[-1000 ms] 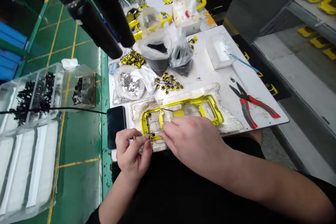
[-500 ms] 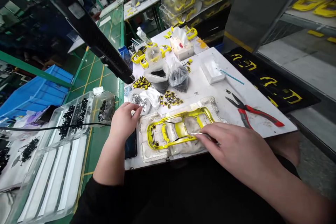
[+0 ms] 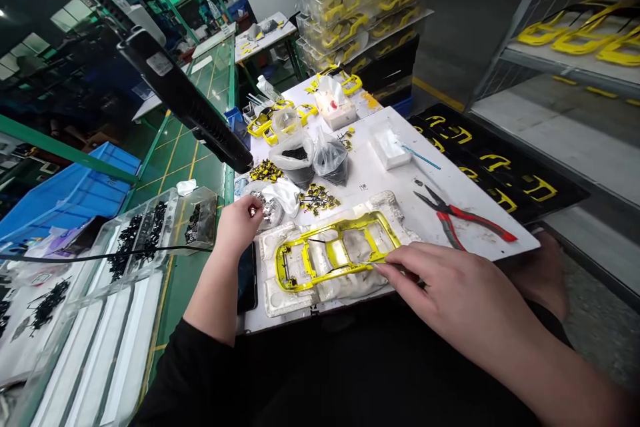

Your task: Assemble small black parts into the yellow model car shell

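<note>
1. Left of the bench, above the green floor, a clear divided plastic tray [image 3: 145, 233] holds clusters of small black parts.
2. Just right of the tray, a black smartphone [image 3: 247, 278] lies at the near left edge of the white work table [image 3: 380, 180], partly under the left wrist.
3. The left hand [image 3: 235, 227] is half closed, its fingers curled against a clear bag of silver metal pieces [image 3: 265, 210]. Whether it grips anything cannot be told.
4. At the table's near edge, a yellow model car-body frame [image 3: 335, 255] lies flat in a white moulded cradle [image 3: 280, 300].
5. The right hand [image 3: 440, 287] pinches thin metal tweezers [image 3: 387, 265] between thumb and fingers, their tip at the frame's near side rail.
6. Further right, red-handled pliers [image 3: 463, 219] lie with jaws apart on the table. Beyond its edge, a black mat [image 3: 493, 167] carries yellow frame pieces.
</note>
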{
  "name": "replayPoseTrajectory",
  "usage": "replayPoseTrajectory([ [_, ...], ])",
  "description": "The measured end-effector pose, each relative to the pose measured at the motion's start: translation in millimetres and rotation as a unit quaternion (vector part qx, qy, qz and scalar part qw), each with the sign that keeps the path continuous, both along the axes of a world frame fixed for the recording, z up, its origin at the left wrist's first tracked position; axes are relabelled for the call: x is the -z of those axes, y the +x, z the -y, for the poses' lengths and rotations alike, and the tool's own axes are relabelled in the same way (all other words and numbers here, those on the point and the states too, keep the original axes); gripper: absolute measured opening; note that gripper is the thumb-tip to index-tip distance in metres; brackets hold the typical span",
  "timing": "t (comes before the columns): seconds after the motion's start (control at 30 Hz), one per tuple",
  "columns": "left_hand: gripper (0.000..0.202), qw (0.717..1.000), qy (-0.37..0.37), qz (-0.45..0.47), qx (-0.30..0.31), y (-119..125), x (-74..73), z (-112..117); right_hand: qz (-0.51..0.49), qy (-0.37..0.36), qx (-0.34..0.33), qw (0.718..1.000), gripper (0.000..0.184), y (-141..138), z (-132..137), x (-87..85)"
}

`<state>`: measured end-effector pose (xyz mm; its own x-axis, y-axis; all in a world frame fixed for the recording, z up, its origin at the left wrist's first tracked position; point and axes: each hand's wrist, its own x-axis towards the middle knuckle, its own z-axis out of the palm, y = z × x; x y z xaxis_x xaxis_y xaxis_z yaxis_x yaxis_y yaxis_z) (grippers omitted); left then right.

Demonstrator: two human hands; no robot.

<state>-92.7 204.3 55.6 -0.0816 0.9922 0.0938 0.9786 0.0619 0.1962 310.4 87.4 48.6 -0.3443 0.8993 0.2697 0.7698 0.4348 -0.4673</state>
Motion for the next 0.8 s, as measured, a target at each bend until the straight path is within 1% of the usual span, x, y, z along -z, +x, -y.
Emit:
replayPoseTrajectory([
  [0.13, 0.034, 0.997, 0.049, 0.057, -0.028, -4.3, 0.2, 7.1, -0.013, 0.003, -0.027, 1.0, 0.031, -5.4, -2.5, 1.8],
  [0.2, 0.037, 0.994, 0.066, 0.075, -0.038, -6.7, 0.7, 8.4, -0.013, -0.001, -0.034, 0.999, 0.034, -7.4, -3.3, 3.2],
  [0.3, 0.033, 0.991, 0.082, 0.09, -0.049, -10.2, 1.4, 8.2, -0.013, -0.006, -0.033, 0.999, 0.034, -8.5, -3.9, 4.6],
  [0.47, 0.033, 0.987, 0.107, 0.102, -0.058, -11.7, 1.3, 5.7, -0.023, -0.004, -0.031, 0.999, 0.033, -8.3, -4.5, 4.2],
  [0.8, 0.02, 0.984, 0.136, 0.103, -0.047, -5.8, -2.3, 11.2, -0.023, -0.023, -0.045, 0.998, 0.026, -10.1, -7.8, 4.0],
])
